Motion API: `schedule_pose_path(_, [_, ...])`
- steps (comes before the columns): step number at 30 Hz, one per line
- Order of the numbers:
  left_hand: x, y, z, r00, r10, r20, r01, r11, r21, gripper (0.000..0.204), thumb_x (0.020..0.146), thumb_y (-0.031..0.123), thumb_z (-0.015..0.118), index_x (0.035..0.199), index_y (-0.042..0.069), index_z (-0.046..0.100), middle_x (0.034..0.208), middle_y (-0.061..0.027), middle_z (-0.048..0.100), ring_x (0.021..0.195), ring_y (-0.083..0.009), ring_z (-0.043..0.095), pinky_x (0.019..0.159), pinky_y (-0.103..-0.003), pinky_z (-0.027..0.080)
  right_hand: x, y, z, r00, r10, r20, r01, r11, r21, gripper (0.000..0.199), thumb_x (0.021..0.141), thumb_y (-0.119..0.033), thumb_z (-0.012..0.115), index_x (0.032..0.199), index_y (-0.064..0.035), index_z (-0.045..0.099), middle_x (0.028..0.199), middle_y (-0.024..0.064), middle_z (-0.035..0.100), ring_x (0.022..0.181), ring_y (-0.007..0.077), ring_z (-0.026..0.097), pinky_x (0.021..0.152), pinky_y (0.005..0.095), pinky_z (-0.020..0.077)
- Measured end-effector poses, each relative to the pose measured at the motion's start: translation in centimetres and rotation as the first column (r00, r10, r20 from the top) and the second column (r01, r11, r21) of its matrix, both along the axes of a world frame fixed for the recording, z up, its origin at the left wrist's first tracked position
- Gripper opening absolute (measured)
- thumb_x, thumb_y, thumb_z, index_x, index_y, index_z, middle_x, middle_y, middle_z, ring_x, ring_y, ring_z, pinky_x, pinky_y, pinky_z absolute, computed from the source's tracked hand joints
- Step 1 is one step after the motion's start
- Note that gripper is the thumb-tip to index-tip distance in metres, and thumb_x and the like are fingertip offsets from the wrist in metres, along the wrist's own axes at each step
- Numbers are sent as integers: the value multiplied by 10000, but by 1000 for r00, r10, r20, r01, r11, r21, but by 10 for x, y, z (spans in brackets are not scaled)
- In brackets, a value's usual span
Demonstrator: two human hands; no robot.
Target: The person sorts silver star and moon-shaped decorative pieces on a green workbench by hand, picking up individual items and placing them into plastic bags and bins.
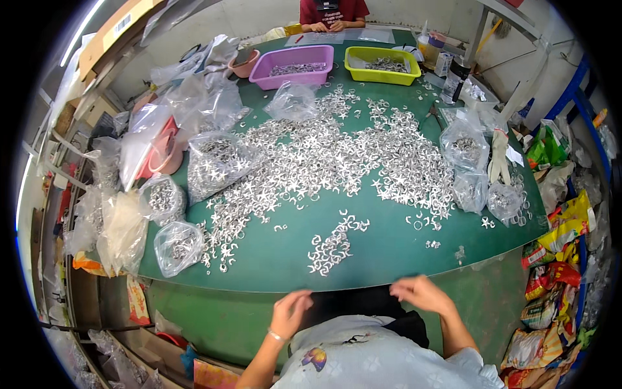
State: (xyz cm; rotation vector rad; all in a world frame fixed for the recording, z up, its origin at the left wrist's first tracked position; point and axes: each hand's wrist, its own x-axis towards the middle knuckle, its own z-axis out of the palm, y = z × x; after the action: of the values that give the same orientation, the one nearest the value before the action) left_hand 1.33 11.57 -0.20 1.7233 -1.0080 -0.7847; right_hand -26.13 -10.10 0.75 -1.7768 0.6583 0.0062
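My left hand (289, 314), a bracelet on its wrist, is just off the near edge of the green table (402, 256). Its fingers are loosely bent, and nothing shows in them. My right hand (424, 294) rests by the same edge, its fingers slightly curled and apart, also with nothing visible in them. Closest to both hands is a small heap of silvery metal pieces (332, 247), mostly curved. Beyond it spreads a large pile of similar shiny pieces (324, 152), with star and ring shapes among them. Neither hand touches the metal.
Clear bags of metal pieces, such as one bag (219, 162), line the left and right sides. At the back stand a purple basin (259, 68) and a yellow-green basin (363, 72). Pliers (434, 115) lie at right. A person in red (334, 19) sits across.
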Motion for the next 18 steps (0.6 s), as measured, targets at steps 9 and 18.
schedule_pose_path(9, [-15, -172, 7, 767, -152, 623, 259, 962, -83, 411, 828, 66, 631, 1230, 50, 547, 1247, -188, 511, 1141, -364, 496, 963, -450, 411, 72, -62, 21, 914, -385, 128, 293, 409, -864, 544, 835, -173, 665, 1299, 17, 454, 1244, 235, 487, 1158, 393, 464, 976, 459, 359])
schedule_pose_path(18, [-24, -173, -16, 663, -272, 698, 322, 945, 62, 410, 783, 92, 672, 1175, 43, 563, 1247, -192, 475, 1218, -398, 428, 1015, -457, 386, 141, -84, -37, 873, -488, -11, 252, 469, -846, 690, 834, -335, 666, 1386, -31, 385, 1477, 315, 186, 1369, 500, 155, 1029, 666, 201])
